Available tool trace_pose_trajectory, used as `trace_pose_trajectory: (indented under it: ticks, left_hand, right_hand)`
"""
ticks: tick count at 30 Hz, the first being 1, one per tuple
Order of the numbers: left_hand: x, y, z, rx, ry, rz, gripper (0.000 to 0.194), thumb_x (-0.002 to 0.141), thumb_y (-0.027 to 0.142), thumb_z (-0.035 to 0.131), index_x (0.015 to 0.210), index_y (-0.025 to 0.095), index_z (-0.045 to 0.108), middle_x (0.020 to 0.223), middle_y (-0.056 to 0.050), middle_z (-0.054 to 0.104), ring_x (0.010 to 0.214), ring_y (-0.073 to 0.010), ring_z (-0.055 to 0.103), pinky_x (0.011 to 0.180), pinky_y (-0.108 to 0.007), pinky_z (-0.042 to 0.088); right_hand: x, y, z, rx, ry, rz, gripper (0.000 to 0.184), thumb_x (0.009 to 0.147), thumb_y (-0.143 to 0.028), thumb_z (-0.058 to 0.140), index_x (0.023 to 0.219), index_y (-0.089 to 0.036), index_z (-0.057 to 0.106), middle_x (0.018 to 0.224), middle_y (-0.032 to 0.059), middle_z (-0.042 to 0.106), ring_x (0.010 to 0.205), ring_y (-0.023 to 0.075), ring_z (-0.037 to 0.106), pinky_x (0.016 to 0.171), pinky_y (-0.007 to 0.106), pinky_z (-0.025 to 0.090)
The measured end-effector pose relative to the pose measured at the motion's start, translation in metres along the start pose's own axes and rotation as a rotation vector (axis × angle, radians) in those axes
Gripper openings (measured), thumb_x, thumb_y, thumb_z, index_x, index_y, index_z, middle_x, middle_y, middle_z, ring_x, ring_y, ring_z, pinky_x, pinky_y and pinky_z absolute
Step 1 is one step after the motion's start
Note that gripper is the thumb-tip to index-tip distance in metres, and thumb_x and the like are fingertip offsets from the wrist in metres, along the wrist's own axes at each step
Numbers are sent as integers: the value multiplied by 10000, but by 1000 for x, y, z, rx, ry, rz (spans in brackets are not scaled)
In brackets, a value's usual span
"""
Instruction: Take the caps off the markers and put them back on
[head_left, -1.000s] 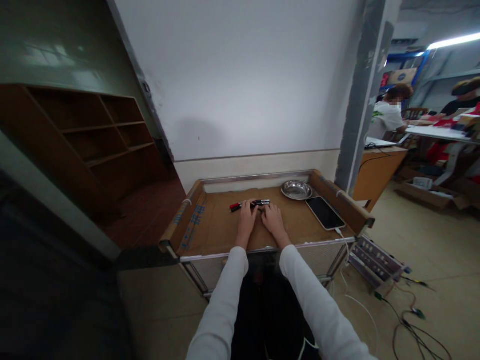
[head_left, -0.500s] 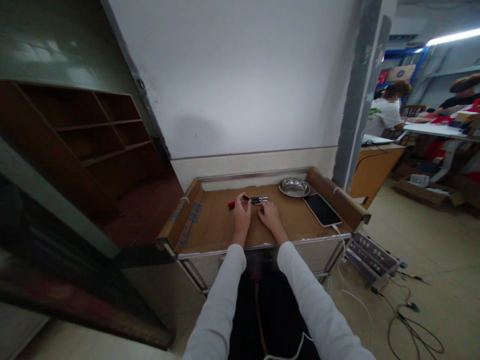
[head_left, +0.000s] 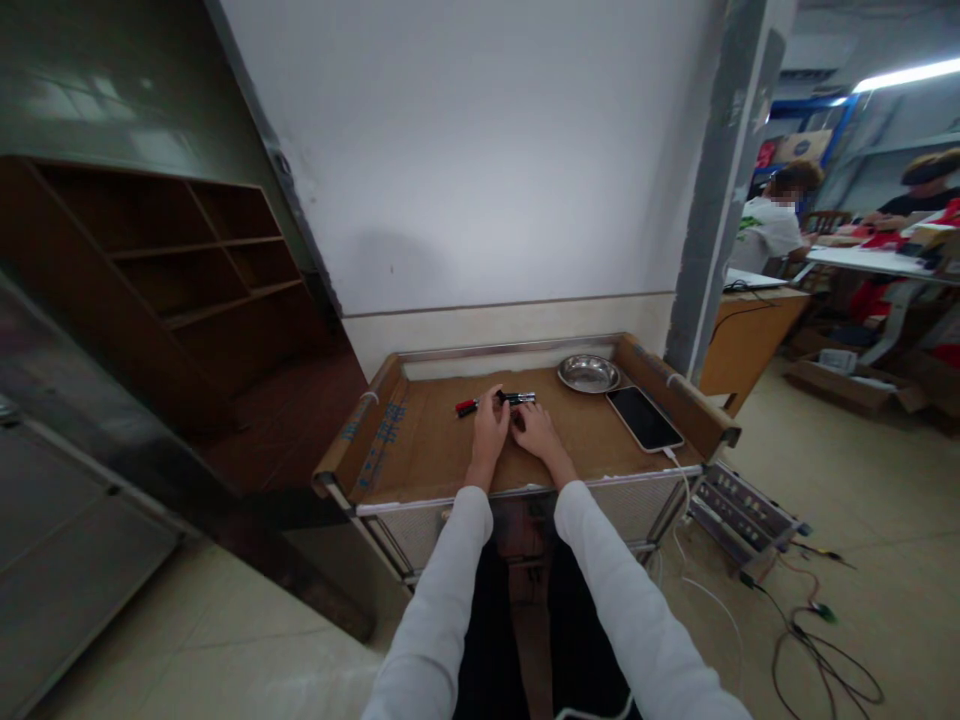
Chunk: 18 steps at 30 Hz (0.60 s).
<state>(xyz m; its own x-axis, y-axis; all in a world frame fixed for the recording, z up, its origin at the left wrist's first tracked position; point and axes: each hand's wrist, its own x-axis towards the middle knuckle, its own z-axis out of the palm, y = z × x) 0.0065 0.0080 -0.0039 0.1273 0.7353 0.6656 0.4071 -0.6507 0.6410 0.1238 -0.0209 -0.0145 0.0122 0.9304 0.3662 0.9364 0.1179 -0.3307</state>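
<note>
My left hand (head_left: 490, 430) is over the cardboard-covered tabletop, its fingers curled together around a small dark piece (head_left: 501, 397) whose kind I cannot make out. Close beside it, my right hand (head_left: 537, 432) has its fingers bent in towards the same piece; what lies between its fingertips is hidden. A slim red-and-black item (head_left: 466, 407), like a pen or tool handle, lies to the left of my left hand. Just beyond the right fingertips lies a shiny silver rod-like part (head_left: 523, 397). Whether these two are joined is hidden behind the left hand.
A round steel dish (head_left: 589, 374) stands at the back right of the cardboard (head_left: 427, 450). In front of it lies a phone (head_left: 645, 418) with a white cable. Raised cardboard edges border both sides. A wooden shelf unit is at left; people sit at far right.
Both hands have come slightly closer together, the left shifting a little to the right. The dark piece has turned and is more covered by the fingers. More of the red-and-black item shows.
</note>
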Motion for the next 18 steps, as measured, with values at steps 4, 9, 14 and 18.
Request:
trace_pose_trajectory:
  ticks: [4, 9, 14, 18]
  left_hand:
    - [-1, -4, 1, -10, 100, -19, 299, 912, 258, 466, 1198, 171, 480, 1162, -114, 566, 1010, -167, 597, 920, -324, 488]
    - [0, -11, 0, -61, 251, -134, 295, 892, 250, 495, 1173, 165, 470, 1128, -115, 574, 986, -171, 600, 887, -323, 497]
    - [2, -16, 0, -66, 184, -262, 208, 864, 215, 527, 1065, 164, 527, 1059, -101, 623, 944, -164, 622, 868, -310, 496]
    - [0, -14, 3, -64, -193, -190, 85, 849, 220, 559, 923, 183, 577, 912, -45, 664, 827, -159, 636, 813, -307, 506]
  right_hand:
    - [5, 6, 5, 52, 37, -22, 238, 909, -223, 481, 1102, -178, 613, 1155, 95, 628, 1070, 192, 533, 917, 312, 390]
    - [5, 8, 5, 84, 54, 15, 224, 921, -231, 476, 1058, -180, 646, 1117, 82, 646, 1052, 194, 544, 914, 304, 392]
    - [3, 7, 5, 55, 146, 102, 283, 957, -240, 390, 1089, -151, 625, 1120, 114, 623, 1031, 199, 531, 894, 305, 383]
    - [3, 8, 5, 20, 237, 188, 300, 965, -215, 349, 1092, -148, 612, 1072, 118, 603, 973, 201, 515, 859, 299, 371]
